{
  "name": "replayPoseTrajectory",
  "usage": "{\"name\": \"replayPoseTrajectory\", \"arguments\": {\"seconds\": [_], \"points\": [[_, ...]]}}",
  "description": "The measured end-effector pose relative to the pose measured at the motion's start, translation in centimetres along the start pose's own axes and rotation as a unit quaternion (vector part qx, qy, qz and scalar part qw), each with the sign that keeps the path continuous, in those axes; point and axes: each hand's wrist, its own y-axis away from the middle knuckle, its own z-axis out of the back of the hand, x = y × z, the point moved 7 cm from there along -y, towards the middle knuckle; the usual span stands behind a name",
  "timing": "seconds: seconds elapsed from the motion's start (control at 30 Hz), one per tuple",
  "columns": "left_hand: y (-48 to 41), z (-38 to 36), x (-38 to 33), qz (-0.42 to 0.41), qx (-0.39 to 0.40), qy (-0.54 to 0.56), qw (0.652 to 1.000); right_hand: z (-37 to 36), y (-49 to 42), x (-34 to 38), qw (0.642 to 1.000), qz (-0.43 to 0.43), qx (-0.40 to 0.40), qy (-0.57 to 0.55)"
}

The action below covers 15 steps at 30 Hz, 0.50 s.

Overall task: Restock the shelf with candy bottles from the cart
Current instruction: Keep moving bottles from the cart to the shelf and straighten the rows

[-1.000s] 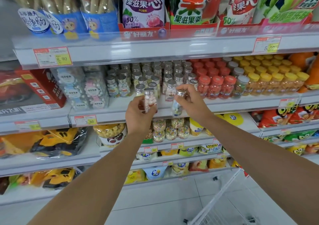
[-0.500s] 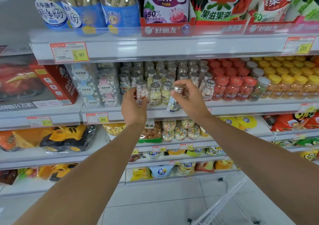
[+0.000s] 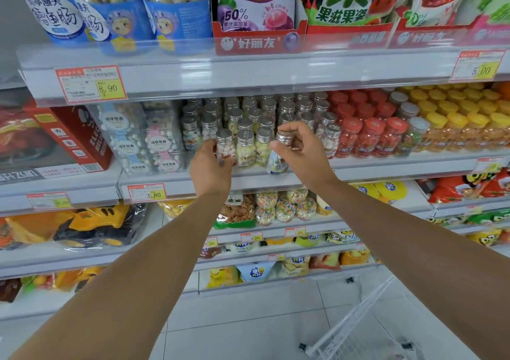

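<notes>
White shelf (image 3: 386,166) | left grip (image 3: 211,170) clasps pink bottle (image 3: 225,145) | right grip (image 3: 303,152) pinches tilted bottle (image 3: 276,165) | tiled floor (image 3: 248,318)

Hands: two, a left hand (image 3: 211,171) and a right hand (image 3: 303,155). Held bottles: two, one per hand, a pink-candy bottle (image 3: 225,149) on the left and a tilted bottle (image 3: 278,163) on the right. Yellow-candy bottles (image 3: 245,149) standing between them at the shelf (image 3: 386,167) front: two. Silver-capped bottles (image 3: 287,105) behind: several rows, too crowded to count. Red-capped bottles (image 3: 372,138): three in the front row, more behind. Yellow-capped bottles (image 3: 438,136): many, number unclear. Blue stick packs (image 3: 121,25) above: three. Price tags (image 3: 91,84) on the upper rail (image 3: 276,69): two. Red box (image 3: 74,138): one. Cart (image 3: 356,329): one.
</notes>
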Motion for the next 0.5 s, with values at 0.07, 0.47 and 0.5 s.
{"name": "replayPoseTrajectory", "arguments": {"seconds": [0.07,0.47,0.5], "points": [[0.0,-0.2,0.0,-0.010,0.008,-0.018,1.000,0.1,0.0,0.0,1.000,0.000,-0.001,0.003],[4.6,0.4,-0.3,-0.092,0.130,0.117,0.980,-2.5,0.3,3.3,0.999,0.045,0.015,-0.008],[4.8,0.2,-0.1,-0.080,0.150,0.126,0.977,-3.2,0.4,3.6,0.998,0.049,0.025,-0.010]]}}
